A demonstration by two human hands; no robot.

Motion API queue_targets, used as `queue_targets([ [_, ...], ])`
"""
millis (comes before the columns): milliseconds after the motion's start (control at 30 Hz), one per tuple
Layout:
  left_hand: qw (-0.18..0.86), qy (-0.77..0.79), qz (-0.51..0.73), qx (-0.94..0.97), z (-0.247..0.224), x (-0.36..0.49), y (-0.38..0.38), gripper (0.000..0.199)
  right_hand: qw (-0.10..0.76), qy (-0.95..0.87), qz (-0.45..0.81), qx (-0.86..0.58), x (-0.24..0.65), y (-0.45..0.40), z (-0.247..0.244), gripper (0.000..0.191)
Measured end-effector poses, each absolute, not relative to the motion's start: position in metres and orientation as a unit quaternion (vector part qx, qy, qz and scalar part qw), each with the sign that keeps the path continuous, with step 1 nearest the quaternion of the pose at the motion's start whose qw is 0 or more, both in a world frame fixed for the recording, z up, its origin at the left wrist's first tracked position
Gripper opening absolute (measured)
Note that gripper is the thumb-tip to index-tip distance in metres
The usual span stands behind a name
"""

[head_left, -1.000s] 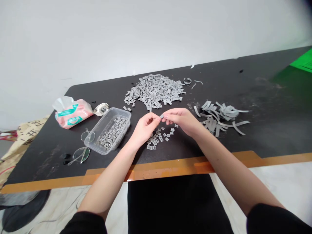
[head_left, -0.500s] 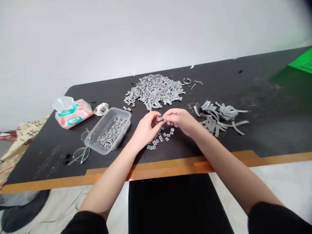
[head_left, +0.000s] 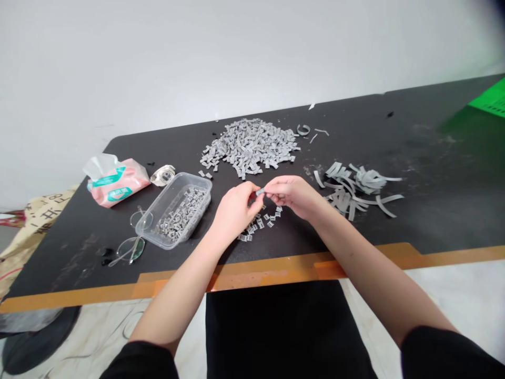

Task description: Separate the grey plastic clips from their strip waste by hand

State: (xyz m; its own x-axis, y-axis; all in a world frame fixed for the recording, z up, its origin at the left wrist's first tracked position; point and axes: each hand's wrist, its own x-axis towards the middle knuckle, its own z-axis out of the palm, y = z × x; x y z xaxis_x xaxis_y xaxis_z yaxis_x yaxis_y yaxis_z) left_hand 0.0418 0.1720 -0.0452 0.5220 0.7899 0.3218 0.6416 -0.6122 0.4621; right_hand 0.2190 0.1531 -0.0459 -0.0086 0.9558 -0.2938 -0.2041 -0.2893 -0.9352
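Beneath the left grip (head_left: 236, 208) and the right grip (head_left: 295, 195), a black bench (head_left: 434, 184) is seen, its near edge covered by orange-brown tape (head_left: 268, 273). Beyond both grips, flat grey pieces (head_left: 256, 145) are heaped. Right of the right grip, grey strips (head_left: 369, 181) are loosely piled. Left of the left grip, a clear plastic tub (head_left: 174, 193) is partly filled with small grey parts (head_left: 177, 223); farther left, a pink tissue pack (head_left: 126, 181) and, nearer the bench edge, glasses (head_left: 137, 250) are laid. Just below the grips, small slotted parts (head_left: 258, 225) are scattered, partly hidden by the left one. Between the narrowly closed fingertips of both grips, one tiny grey piece (head_left: 260, 192) is held.
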Motion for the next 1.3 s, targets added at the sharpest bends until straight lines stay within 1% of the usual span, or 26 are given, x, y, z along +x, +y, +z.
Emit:
queue_targets([
  [100, 0.188, 0.448, 0.265, 0.833, -0.047, 0.039, 0.179, 0.011, 0.483, -0.348, 0.577, -0.559, 0.220, 0.156, -0.050, 0.009],
  [200, 0.187, 0.469, 0.268, 0.821, -0.052, 0.037, 0.184, 0.015, 0.521, -0.344, 0.552, -0.553, 0.220, 0.159, -0.054, 0.011],
  [300, 0.174, 0.453, 0.230, 0.843, -0.054, 0.038, 0.183, 0.015, 0.550, -0.370, 0.562, -0.494, 0.222, 0.160, -0.056, 0.030],
  [333, 0.169, 0.443, 0.213, 0.854, -0.054, 0.039, 0.182, 0.015, 0.548, -0.388, 0.552, -0.494, 0.224, 0.161, -0.056, 0.033],
  [400, 0.164, 0.421, 0.182, 0.873, -0.054, 0.040, 0.181, 0.016, 0.526, -0.429, 0.499, -0.538, 0.235, 0.162, -0.055, 0.026],
  [467, 0.170, 0.406, 0.159, 0.884, -0.055, 0.041, 0.180, 0.017, 0.477, -0.471, 0.413, -0.617, 0.253, 0.162, -0.053, 0.014],
  [500, 0.173, 0.402, 0.152, 0.886, -0.056, 0.042, 0.181, 0.017, 0.441, -0.492, 0.368, -0.654, 0.264, 0.162, -0.052, 0.012],
  [567, 0.176, 0.401, 0.145, 0.887, -0.057, 0.042, 0.182, 0.017, 0.329, -0.530, 0.311, -0.717, 0.287, 0.160, -0.050, 0.012],
  [633, 0.174, 0.404, 0.142, 0.887, -0.058, 0.042, 0.183, 0.018, 0.199, -0.565, 0.313, -0.737, 0.304, 0.158, -0.048, 0.011],
  [667, 0.173, 0.404, 0.140, 0.887, -0.058, 0.042, 0.183, 0.018, 0.152, -0.588, 0.322, -0.726, 0.310, 0.157, -0.047, 0.013],
  [733, 0.171, 0.404, 0.139, 0.888, -0.058, 0.042, 0.183, 0.018, 0.083, -0.622, 0.332, -0.705, 0.311, 0.156, -0.046, 0.014],
  [800, 0.169, 0.402, 0.139, 0.889, -0.057, 0.043, 0.182, 0.018, 0.047, -0.636, 0.329, -0.696, 0.305, 0.157, -0.045, 0.009],
  [867, 0.170, 0.399, 0.140, 0.890, -0.056, 0.043, 0.181, 0.019, 0.042, -0.642, 0.323, -0.694, 0.296, 0.157, -0.045, 0.002],
  [967, 0.171, 0.397, 0.144, 0.890, -0.055, 0.043, 0.181, 0.019, 0.090, -0.655, 0.313, -0.682, 0.287, 0.157, -0.047, 0.008],
  [1100, 0.165, 0.400, 0.152, 0.889, -0.057, 0.042, 0.183, 0.018, 0.160, -0.644, 0.333, -0.671, 0.282, 0.154, -0.048, 0.011],
  [1200, 0.163, 0.400, 0.154, 0.889, -0.057, 0.041, 0.183, 0.018, 0.165, -0.649, 0.347, -0.657, 0.278, 0.154, -0.049, 0.014],
  [1300, 0.166, 0.399, 0.152, 0.889, -0.056, 0.042, 0.183, 0.018, 0.155, -0.653, 0.336, -0.661, 0.271, 0.154, -0.052, 0.005],
])
